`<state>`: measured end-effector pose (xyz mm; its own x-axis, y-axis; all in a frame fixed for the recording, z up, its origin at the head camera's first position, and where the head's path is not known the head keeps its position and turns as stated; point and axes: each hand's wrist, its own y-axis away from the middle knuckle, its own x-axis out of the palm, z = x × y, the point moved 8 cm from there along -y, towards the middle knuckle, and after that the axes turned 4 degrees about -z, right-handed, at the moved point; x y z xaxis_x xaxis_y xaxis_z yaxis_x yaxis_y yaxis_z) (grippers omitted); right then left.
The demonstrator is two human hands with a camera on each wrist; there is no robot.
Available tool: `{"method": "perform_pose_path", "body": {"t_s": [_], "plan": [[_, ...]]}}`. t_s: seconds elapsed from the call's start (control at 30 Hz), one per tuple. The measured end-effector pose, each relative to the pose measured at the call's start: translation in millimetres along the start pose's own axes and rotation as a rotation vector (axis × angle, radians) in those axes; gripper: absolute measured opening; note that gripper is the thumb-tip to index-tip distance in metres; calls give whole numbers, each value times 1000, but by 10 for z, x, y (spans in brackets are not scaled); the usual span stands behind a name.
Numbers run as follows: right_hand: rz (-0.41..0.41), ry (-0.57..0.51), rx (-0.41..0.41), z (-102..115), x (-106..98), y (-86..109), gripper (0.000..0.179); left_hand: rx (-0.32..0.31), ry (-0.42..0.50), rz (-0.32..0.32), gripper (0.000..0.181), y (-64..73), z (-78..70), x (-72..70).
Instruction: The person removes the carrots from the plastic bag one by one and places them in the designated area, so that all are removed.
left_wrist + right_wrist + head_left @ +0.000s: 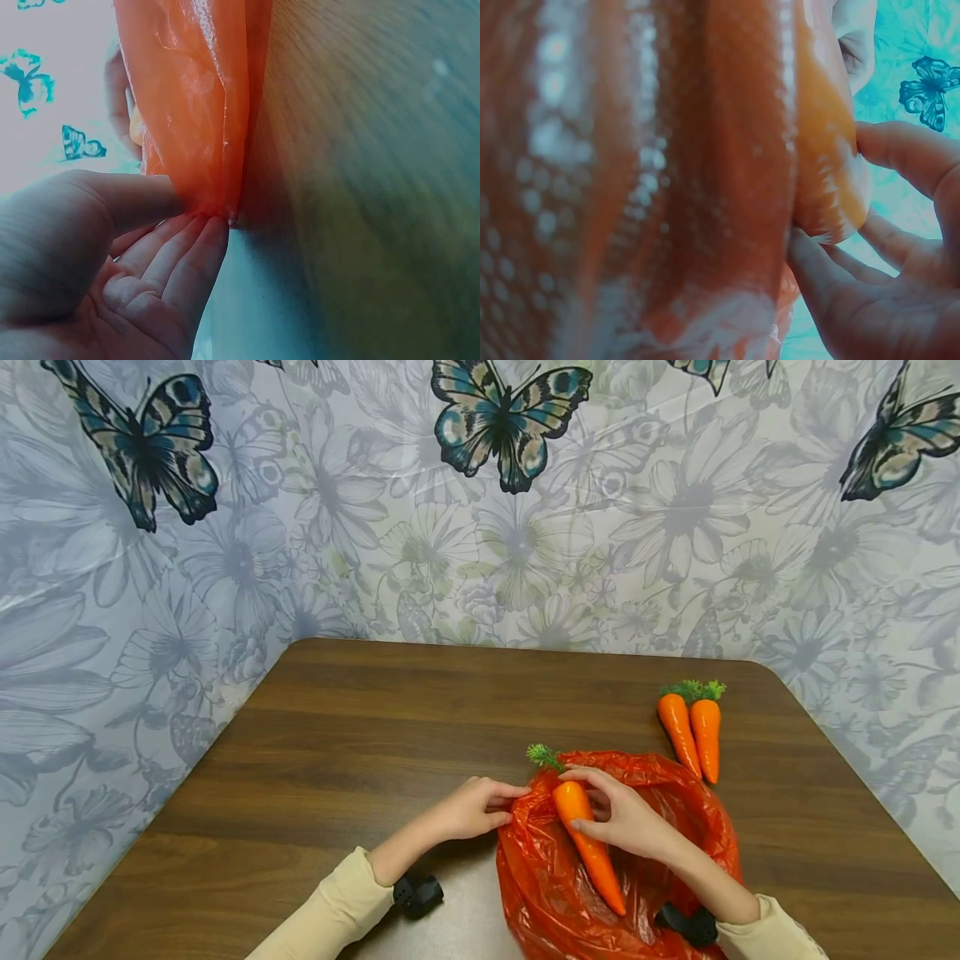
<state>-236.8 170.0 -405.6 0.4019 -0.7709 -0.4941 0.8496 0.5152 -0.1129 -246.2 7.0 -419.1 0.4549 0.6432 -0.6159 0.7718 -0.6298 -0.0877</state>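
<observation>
A red plastic bag (540,893) lies spread and crumpled on the table. My left hand (472,810) pinches its left edge between thumb and fingers; the left wrist view shows the thumb (139,199) pressing the thin film. Over the bag, an orange carrot (596,860) with a green leafy top slants, tip toward me. My right hand (630,814) holds this carrot near its thick end, thumb on one side and fingers on the other. In the right wrist view, the carrot's rounded end (829,172) shows between thumb and fingers, partly hidden by the bag.
Two more carrots (706,739) with green tops lie side by side behind the bag, on the right of the brown wooden table (420,710). Behind the table hangs a floral backdrop (555,552) with butterflies. Dark wrist cameras (420,896) sit on both wrists.
</observation>
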Motion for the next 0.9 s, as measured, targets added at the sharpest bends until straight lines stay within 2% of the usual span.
{"method": "perform_pose_path", "body": {"t_s": [0.33,0.53,0.73,0.9], "plan": [[0,-44,-26,34,-19,-11,52,-13,-16,3,40,13,24,-22],[12,-83,-9,16,-4,-13,53,-24,-14,4,41,10,38,-18],[9,-142,54,-8,-54,-6,57,-27,-17,2,41,10,24,-22],[-1,-140,72,7,-116,-8,57,-22,-9,0,40,2,19,-28]]}}
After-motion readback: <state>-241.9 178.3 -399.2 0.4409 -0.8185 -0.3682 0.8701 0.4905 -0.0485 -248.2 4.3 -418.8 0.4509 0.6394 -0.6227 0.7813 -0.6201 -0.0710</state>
